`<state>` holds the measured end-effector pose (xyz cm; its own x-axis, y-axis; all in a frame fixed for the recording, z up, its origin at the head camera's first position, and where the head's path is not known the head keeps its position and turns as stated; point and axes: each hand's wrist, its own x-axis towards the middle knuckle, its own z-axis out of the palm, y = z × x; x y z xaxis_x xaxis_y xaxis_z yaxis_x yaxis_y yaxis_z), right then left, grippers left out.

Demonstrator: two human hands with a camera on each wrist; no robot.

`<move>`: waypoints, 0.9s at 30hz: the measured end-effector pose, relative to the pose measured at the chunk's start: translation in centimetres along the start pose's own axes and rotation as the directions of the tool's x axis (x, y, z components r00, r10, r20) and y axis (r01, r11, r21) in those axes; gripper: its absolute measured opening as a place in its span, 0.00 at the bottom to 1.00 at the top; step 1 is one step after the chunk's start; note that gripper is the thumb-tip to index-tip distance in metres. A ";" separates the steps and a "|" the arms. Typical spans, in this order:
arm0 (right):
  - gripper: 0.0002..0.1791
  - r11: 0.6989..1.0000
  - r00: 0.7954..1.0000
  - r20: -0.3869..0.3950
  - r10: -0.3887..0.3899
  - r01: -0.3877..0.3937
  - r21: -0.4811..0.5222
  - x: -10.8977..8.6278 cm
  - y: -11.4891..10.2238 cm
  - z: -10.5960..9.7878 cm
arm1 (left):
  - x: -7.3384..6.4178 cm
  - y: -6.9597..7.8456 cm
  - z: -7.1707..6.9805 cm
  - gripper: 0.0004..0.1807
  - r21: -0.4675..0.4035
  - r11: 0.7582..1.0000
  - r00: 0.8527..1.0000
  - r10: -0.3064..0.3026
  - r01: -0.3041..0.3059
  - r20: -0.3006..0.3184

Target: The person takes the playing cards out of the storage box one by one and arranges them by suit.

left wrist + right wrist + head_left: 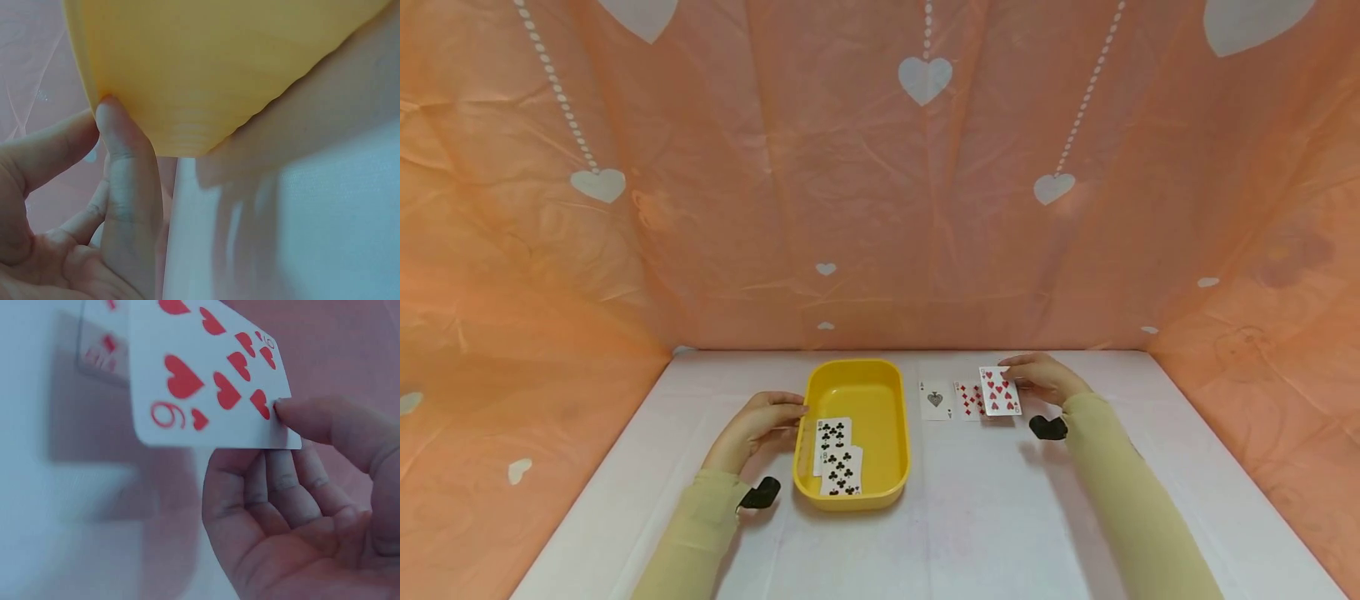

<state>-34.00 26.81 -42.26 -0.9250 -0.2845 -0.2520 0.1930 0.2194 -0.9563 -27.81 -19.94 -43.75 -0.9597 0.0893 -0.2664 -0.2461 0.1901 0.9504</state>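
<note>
My right hand (1047,377) pinches a nine of hearts playing card (1001,393) between thumb and fingers. In the right wrist view the thumb lies on the face of the nine of hearts (219,381), with the fingers behind it. The card is raised over a diamonds card (967,402), covering part of it. Left of that lies an ace of spades (935,401), face up. My left hand (762,421) pinches the left rim of a yellow tray (898,467), thumb against the outer wall in the left wrist view. Two clubs cards (841,475) overlap inside the tray.
A white cloth-covered table (992,517) bears everything. Orange sheeting with white hearts (865,217) hangs behind and on both sides. A black wrist device (760,493) sits by the left cuff, and a similar black device (1048,427) by the right.
</note>
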 end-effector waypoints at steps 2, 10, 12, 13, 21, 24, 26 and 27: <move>0.23 1.000 1.000 -0.016 0.005 -0.005 -0.003 -0.1 0.6 -0.5 | 0.0 0.0 0.0 0.23 0.001 1.000 1.000 -0.002 0.002 0.003; 0.22 0.997 0.996 -0.056 0.066 -0.063 0.054 -0.5 1.6 -1.4 | -0.1 0.0 -0.1 0.21 -0.027 0.999 0.999 0.022 -0.022 0.026; 0.22 0.995 0.995 -0.068 0.073 -0.068 0.067 -0.5 1.8 -1.5 | -0.1 0.1 -0.1 0.21 -0.034 0.999 0.999 0.028 -0.026 0.033; 0.22 0.995 0.994 -0.080 0.077 -0.071 0.068 -0.5 1.9 -1.5 | -0.1 0.1 -0.1 0.21 -0.034 0.999 0.999 0.027 -0.026 0.035; 0.24 0.991 0.970 -0.209 0.126 -0.112 0.076 -0.2 2.2 -1.4 | -0.3 0.0 0.1 0.21 -0.043 0.999 1.000 0.007 -0.006 0.022; 0.25 0.987 0.955 -0.256 0.149 -0.128 0.097 -0.1 2.1 -1.4 | -0.3 0.0 0.0 0.21 -0.049 0.998 0.999 0.027 -0.025 0.036; 0.25 0.986 0.953 -0.265 0.147 -0.121 0.112 -0.2 2.1 -1.3 | -0.3 0.0 -0.1 0.21 -0.056 0.998 0.998 0.041 -0.038 0.047; 0.24 0.986 0.954 -0.265 0.140 -0.110 0.126 -0.2 2.1 -1.2 | -0.3 0.0 -0.1 0.20 -0.057 0.998 0.998 0.043 -0.041 0.046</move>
<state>-33.86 28.48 -44.07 -0.9421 0.0069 -0.3352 0.3333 0.1302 -0.9338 -27.49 -20.06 -43.65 -0.9622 0.1424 -0.2321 -0.2142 0.1304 0.9680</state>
